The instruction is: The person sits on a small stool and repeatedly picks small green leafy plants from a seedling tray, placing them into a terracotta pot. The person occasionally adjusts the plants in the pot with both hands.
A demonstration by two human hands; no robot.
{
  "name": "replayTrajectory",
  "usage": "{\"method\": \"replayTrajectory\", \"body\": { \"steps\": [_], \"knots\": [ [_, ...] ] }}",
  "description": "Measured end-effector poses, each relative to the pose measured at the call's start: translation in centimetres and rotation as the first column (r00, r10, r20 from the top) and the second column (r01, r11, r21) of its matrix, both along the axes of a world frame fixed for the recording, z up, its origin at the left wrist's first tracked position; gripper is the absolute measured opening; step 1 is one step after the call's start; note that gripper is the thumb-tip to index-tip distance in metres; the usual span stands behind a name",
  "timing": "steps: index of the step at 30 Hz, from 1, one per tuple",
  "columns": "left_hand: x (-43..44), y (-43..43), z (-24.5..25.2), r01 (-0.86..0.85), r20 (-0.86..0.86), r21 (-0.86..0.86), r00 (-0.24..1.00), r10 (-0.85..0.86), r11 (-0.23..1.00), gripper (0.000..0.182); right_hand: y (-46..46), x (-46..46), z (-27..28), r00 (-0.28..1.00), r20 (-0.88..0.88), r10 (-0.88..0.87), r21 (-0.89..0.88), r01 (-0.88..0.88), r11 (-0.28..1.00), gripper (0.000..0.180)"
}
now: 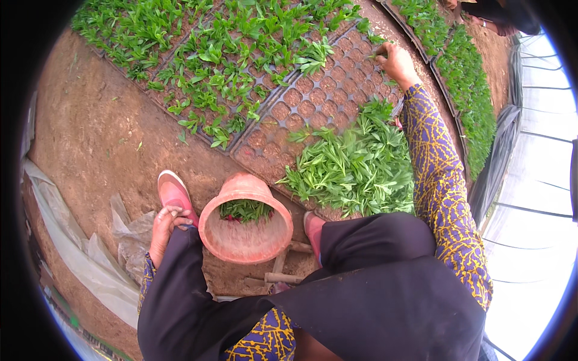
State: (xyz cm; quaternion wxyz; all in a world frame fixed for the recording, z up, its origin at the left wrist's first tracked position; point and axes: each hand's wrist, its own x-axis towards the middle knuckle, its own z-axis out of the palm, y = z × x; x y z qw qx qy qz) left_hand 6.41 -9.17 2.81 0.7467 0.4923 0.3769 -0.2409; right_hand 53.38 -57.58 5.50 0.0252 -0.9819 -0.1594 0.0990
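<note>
My right hand (396,63) reaches over the far right edge of a soil-filled cell tray (328,108), its thumb and fingers pinched on a small green cutting (373,56). A large heap of leafy cuttings (352,169) lies on the near right part of that tray, below my right forearm. Over my left knee rests my left hand (167,225), its fingers loosely bent; whether something small is between them cannot be told. A pink plastic bucket (246,248) lies tilted with its mouth towards me between my feet, with some green cuttings (246,210) inside.
Trays of planted seedlings (216,67) adjoin the cell tray on the left. More seedling trays (465,85) line the right, where another person's hand (481,21) shows at the top. Wooden pieces (284,277) lie under the bucket, and plastic sheeting (81,243) lies on the soil at left.
</note>
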Motion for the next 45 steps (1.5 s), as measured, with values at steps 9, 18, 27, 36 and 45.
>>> {"method": "replayTrajectory", "body": {
  "steps": [9,18,27,36,45],
  "knots": [
    [0.3,-0.3,0.6,-0.018,-0.012,-0.009,1.0,0.018,1.0,0.022,0.4,3.3,-1.6,0.955,0.236,0.18,-0.304,-0.103,0.947,0.016],
    [0.8,-0.6,1.1,0.005,-0.015,0.006,1.0,-0.005,1.0,0.024,2.9,3.0,-3.2,0.916,0.308,0.256,-0.359,-0.137,0.923,0.026],
    [0.4,-0.1,0.2,0.037,-0.028,-0.002,0.999,-0.037,0.999,0.03,6.1,-9.6,-1.4,0.634,-0.545,0.548,0.229,-0.516,0.825,0.014],
    [-0.1,0.0,0.0,0.035,0.026,0.023,0.999,-0.035,0.999,0.029,3.6,-9.9,-1.7,0.667,-0.712,0.221,0.343,0.056,0.938,0.017],
    [-0.3,0.2,-0.4,-0.004,0.004,0.002,1.0,0.004,1.0,0.026,2.7,-6.9,-1.2,0.601,-0.785,0.151,0.493,0.458,0.74,0.029]
  ]
}}
